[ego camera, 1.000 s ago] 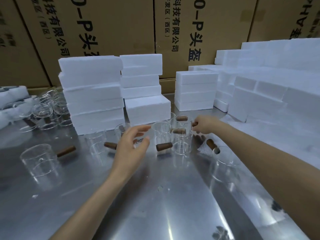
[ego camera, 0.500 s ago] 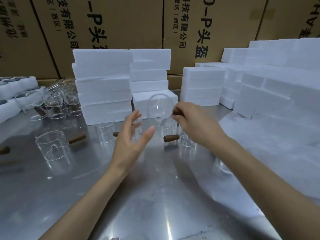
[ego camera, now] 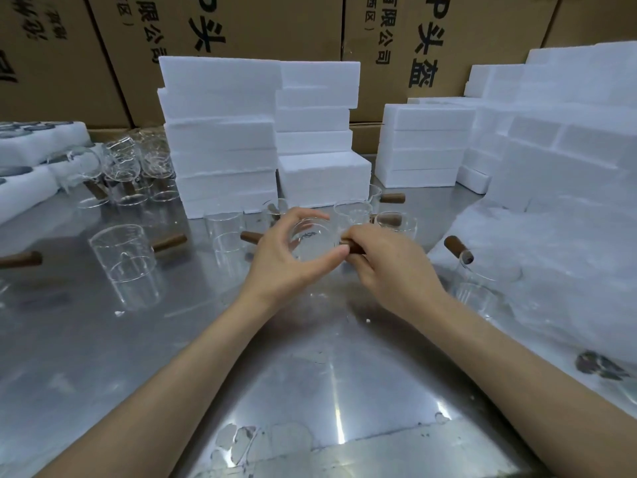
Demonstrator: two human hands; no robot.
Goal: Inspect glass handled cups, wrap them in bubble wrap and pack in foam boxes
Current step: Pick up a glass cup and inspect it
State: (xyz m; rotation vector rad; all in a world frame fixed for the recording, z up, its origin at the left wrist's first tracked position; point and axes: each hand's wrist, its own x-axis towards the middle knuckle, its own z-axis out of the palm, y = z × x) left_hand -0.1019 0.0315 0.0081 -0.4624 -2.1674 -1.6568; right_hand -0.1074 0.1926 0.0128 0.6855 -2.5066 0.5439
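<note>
I hold one glass cup [ego camera: 315,241] with a brown wooden handle above the steel table [ego camera: 293,374], its mouth turned toward me. My right hand [ego camera: 386,267] grips the handle. My left hand [ego camera: 289,257] curls its thumb and fingers round the glass body. Several more handled glass cups stand on the table: one at the left [ego camera: 120,260], one just left of my hands [ego camera: 225,236], others behind my hands [ego camera: 353,212]. A sheet of bubble wrap [ego camera: 558,270] covers the right side, with a cup [ego camera: 482,284] at its edge. Foam boxes [ego camera: 220,132] are stacked behind.
A cluster of glass cups [ego camera: 127,167] and foam trays [ego camera: 31,160] sit at the far left. More foam stacks [ego camera: 424,143] and a large foam pile [ego camera: 568,132] stand at the back right. Cardboard cartons [ego camera: 241,25] form the back wall.
My right hand lifted a cup by its handle from the group and brought it toward me. My left hand, open before, closed round the glass body.
</note>
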